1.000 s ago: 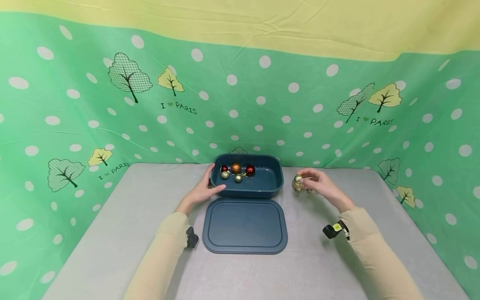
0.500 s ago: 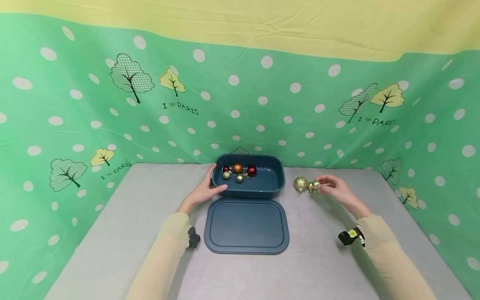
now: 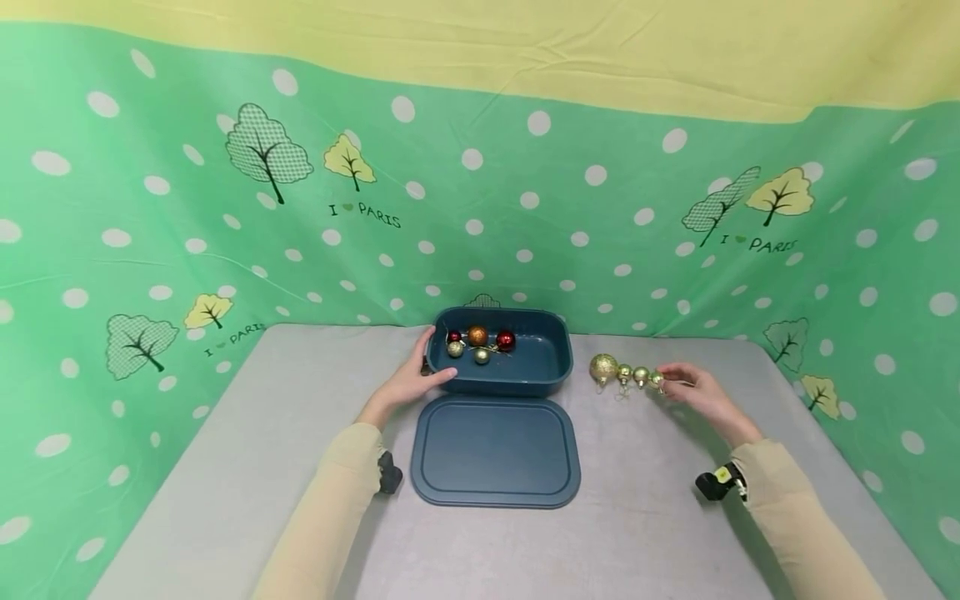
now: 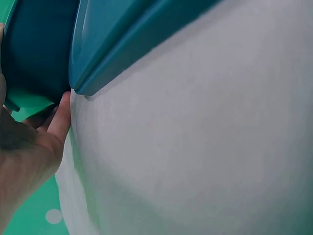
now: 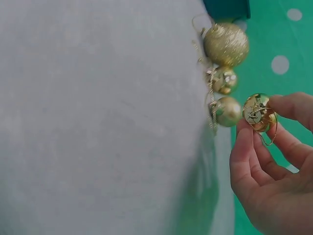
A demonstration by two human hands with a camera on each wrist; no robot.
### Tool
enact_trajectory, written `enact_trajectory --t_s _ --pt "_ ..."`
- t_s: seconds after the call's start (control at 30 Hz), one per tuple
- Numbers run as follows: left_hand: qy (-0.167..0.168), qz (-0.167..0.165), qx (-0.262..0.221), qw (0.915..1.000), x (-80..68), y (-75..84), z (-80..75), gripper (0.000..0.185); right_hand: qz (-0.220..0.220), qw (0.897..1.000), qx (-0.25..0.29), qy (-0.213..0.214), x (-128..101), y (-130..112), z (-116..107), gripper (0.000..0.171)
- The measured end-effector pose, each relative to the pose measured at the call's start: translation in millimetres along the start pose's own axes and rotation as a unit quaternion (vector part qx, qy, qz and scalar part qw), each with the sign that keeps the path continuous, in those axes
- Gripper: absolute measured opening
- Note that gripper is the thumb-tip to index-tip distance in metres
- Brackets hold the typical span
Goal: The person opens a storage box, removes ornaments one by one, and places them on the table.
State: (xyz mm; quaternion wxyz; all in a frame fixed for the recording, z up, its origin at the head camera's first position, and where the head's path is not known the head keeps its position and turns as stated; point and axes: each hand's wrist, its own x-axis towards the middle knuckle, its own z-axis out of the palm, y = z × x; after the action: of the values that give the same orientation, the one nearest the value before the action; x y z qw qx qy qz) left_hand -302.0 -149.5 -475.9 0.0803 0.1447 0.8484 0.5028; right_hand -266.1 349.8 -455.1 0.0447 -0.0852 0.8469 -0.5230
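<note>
The right hand (image 5: 266, 161) is pinching a small gold bauble (image 5: 258, 113) between fingertips — it is risking slipping and knocking the bauble (image 5: 228, 111) just beside them; the left hand (image 3: 408, 385) is gripping the box (image 3: 551, 379).

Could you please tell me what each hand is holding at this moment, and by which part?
The right hand pinches the end gold bauble around its body, near the cap. The left hand grips the blue box at its left end wall.

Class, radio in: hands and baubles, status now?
Left hand grips box corner. Right hand pinches end gold bauble; three more in a row beside it. Lid lies before box.
</note>
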Motion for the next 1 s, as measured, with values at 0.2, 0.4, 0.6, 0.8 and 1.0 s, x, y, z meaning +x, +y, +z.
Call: enact_trajectory --t_s 0.2,0.4,0.6,0.8,1.0 --pt "0.001 0.001 0.002 1.0 2.3 -2.7 -0.8 0.094 0.027 0.999 0.009 0.02 6.9 14.1 -0.8 0.044" --pt "0.003 -0.002 -0.009 1.0 2.3 -3.3 -1.0 0.093 0.051 0.997 -0.024 0.046 13.9 20.9 -1.8 0.044" --pt "-0.005 -0.005 -0.03 0.9995 -1.7 6.0 -2.0 0.093 0.075 0.996 -0.032 0.045 18.2 20.4 -0.8 0.045" --pt "-0.019 -0.006 -0.042 0.9989 -12.8 31.1 -7.1 0.091 0.081 0.995 -0.046 0.041 19.7 19.1 0.1 0.043" --pt "-0.019 -0.009 -0.041 0.9989 -10.1 26.6 -6.4 0.092 0.077 0.996 -0.039 0.037 20.5 19.3 -0.5 0.047"
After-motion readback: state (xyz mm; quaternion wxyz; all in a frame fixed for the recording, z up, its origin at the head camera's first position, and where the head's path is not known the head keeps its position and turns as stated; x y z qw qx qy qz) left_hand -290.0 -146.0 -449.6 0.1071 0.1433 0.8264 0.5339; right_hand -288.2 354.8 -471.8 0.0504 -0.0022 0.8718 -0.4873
